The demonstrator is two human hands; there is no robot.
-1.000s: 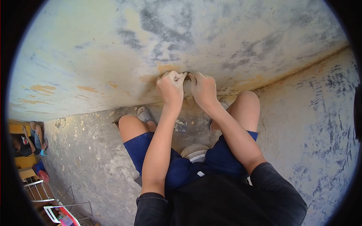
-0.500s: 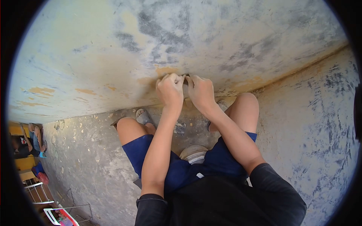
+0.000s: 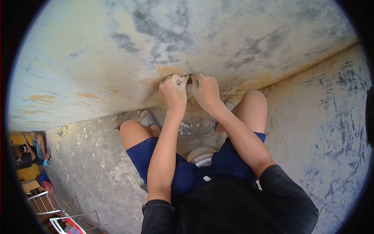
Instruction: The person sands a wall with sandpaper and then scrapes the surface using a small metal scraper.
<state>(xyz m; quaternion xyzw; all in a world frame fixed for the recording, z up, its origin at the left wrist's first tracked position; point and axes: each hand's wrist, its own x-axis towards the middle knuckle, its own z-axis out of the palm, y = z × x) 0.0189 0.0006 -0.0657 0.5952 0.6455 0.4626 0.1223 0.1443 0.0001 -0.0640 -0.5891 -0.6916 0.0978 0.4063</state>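
A small dark piece (image 3: 189,80) is pinched between my two hands, close against the patchy wall (image 3: 97,46). My left hand (image 3: 172,90) is closed, thumb and fingertips gripping the left side of the piece. My right hand (image 3: 206,90) is closed on its right side, fingers bent toward the wall. Most of the piece is hidden by the fingers, so I cannot make out its kind. Pale dust coats both hands. Just above my left hand, a tan patch (image 3: 168,70) shows where the wall's coating differs.
My knees are spread on either side of a round whitish bucket (image 3: 201,156). A flat scrap (image 3: 186,129) lies on the speckled floor (image 3: 97,156). Another wall (image 3: 311,128) rises at right. At far left are a person (image 3: 29,150), a white rack (image 3: 43,202) and a red-and-white chair (image 3: 68,225).
Both hands have shifted very slightly left, still gripping the dark piece near the wall. The camera view has tilted a little.
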